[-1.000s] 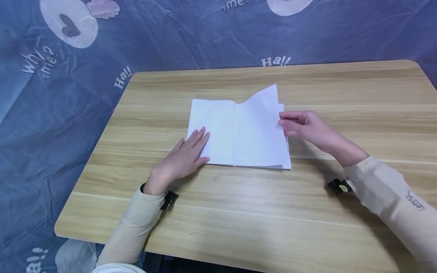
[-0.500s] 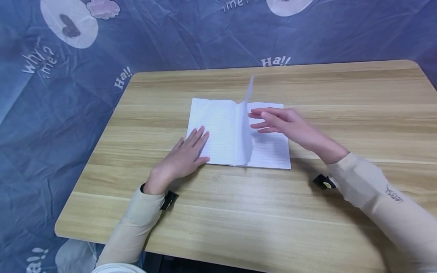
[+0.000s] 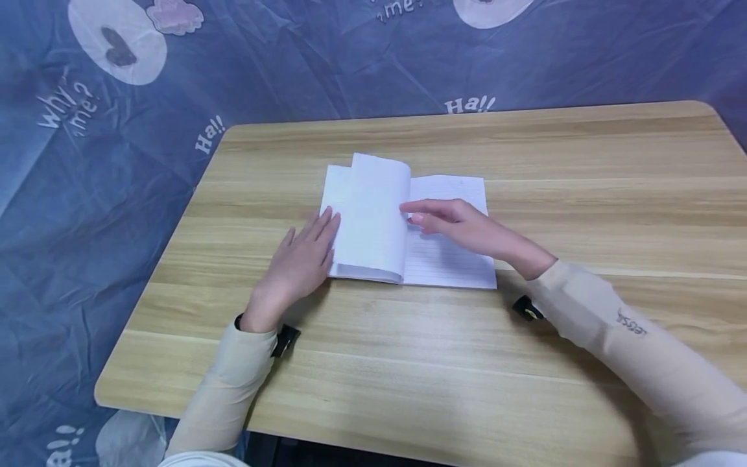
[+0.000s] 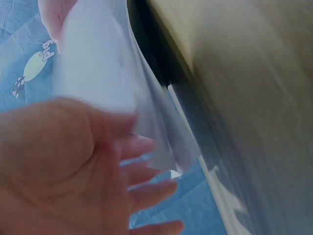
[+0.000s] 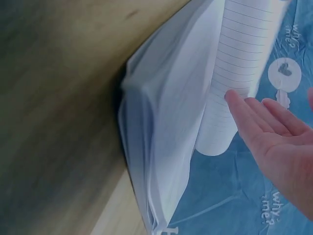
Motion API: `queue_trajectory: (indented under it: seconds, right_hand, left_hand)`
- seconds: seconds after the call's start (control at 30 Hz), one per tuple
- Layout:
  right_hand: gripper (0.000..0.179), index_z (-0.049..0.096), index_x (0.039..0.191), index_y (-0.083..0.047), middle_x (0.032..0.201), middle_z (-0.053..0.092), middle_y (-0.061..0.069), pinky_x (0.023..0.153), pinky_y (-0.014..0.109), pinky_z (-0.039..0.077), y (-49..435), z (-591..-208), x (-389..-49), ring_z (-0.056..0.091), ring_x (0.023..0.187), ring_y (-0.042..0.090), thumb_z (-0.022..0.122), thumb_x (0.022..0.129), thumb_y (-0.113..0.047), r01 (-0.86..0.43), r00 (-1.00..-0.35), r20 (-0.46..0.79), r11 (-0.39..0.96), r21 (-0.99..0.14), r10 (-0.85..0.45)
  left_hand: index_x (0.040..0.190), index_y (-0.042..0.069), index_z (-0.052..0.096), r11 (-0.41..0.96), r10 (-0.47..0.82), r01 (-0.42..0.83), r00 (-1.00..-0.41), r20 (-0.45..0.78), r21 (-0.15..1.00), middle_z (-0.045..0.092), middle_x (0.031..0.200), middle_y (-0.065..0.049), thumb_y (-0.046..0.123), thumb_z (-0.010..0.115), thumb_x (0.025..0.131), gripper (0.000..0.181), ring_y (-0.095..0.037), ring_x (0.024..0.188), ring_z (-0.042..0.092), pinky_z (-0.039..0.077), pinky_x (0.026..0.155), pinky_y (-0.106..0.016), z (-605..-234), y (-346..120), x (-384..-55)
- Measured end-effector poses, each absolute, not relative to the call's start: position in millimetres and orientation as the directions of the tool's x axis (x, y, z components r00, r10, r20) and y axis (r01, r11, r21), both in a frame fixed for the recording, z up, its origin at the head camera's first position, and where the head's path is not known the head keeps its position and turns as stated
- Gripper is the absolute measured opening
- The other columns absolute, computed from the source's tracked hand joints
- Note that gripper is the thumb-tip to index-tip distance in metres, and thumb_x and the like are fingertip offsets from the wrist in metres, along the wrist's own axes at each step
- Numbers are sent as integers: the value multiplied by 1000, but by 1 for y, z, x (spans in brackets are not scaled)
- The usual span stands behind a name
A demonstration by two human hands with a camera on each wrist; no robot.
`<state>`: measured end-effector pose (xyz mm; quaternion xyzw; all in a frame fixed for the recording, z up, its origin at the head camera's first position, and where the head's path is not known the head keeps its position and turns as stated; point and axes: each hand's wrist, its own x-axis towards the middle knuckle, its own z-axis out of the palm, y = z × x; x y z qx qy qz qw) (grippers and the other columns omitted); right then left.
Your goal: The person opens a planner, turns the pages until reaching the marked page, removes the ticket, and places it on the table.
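An open lined notebook [image 3: 452, 266] lies on the table. One leaf [image 3: 376, 214] is curled over from the spine onto the left side, partly lifted, with the left page's edge showing beneath it. My left hand [image 3: 297, 263] lies at the left edge, fingers extended, by the leaf's loose side. In the left wrist view its thumb overlaps the blurred paper [image 4: 98, 63]; contact is hard to judge. Above the right page, my right hand [image 3: 467, 227] has its fingertips at the curve of the leaf near the spine. The right wrist view shows those fingers [image 5: 249, 115] fairly straight against the lined paper.
The wooden table [image 3: 373, 363] stretches around the notebook on all sides. Behind it hangs a blue printed cloth [image 3: 303, 58]. Small black devices sit at both wrists. A white round object [image 3: 201, 459] shows at the bottom edge.
The leaf has swung from the right side over to the left. My right hand has followed it leftward, while my left hand has shifted slightly left and up, off most of the page.
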<state>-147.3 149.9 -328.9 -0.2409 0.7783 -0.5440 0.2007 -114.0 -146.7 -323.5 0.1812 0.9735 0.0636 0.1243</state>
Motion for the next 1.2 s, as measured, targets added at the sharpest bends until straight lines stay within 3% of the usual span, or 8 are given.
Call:
queue_trajectory:
  seconds: [0.17, 0.27, 0.37, 0.53, 0.8, 1.2]
  right_hand:
    - [42, 53, 142, -6, 139, 56, 9, 105, 42, 41, 141, -330, -146, 56, 122, 24, 52, 103, -24, -248, -798, -38, 386, -889, -601]
    - [44, 52, 142, -4, 141, 54, 8, 105, 42, 41, 134, -331, -144, 53, 127, 21, 52, 103, -24, -298, -775, -33, 410, -862, -631]
    - [46, 50, 142, -1, 145, 50, 10, 107, 42, 39, 128, -333, -141, 49, 131, 23, 54, 103, -24, -357, -733, -31, 424, -832, -679]
    - [50, 49, 141, 4, 150, 42, 17, 115, 45, 27, 117, -338, -135, 33, 142, 29, 56, 101, -24, -509, -655, -9, 451, -733, -755]
    - [56, 46, 144, 2, 156, 33, 13, 117, 43, 21, 111, -339, -127, 22, 147, 25, 58, 100, -31, -587, -630, -83, 543, -601, -772]
    - [55, 46, 143, 4, 156, 31, 16, 117, 45, 20, 118, -340, -129, 22, 146, 31, 60, 99, -26, -655, -624, -26, 541, -527, -781]
  left_hand:
    - [154, 4, 29, 944, 283, 270, -958, -45, 191, 24, 160, -13, 1, 51, 94, 64, -32, 146, 21, 21, 114, -59, -319, -149, -115]
    - [153, 3, 31, 930, 295, 285, -955, -11, 230, 25, 160, -14, 6, 50, 97, 59, -32, 146, 22, 22, 114, -58, -319, -147, -115]
    - [155, 6, 27, 903, 368, 343, -928, -57, 257, 18, 162, -11, 24, 46, 104, 57, -30, 148, 15, 18, 115, -59, -320, -145, -114]
    - [158, 11, 17, 866, 484, 429, -850, -210, 259, 5, 164, -5, 38, 48, 103, 69, -24, 150, 3, 9, 116, -59, -324, -142, -112]
    - [158, 9, 14, 870, 486, 418, -817, -311, 262, 6, 164, -7, 37, 52, 102, 74, -27, 149, 5, 10, 115, -60, -325, -142, -108]
    - [158, 10, 12, 877, 477, 410, -809, -344, 250, 3, 164, -6, 39, 50, 102, 73, -27, 149, 5, 11, 115, -60, -325, -142, -107]
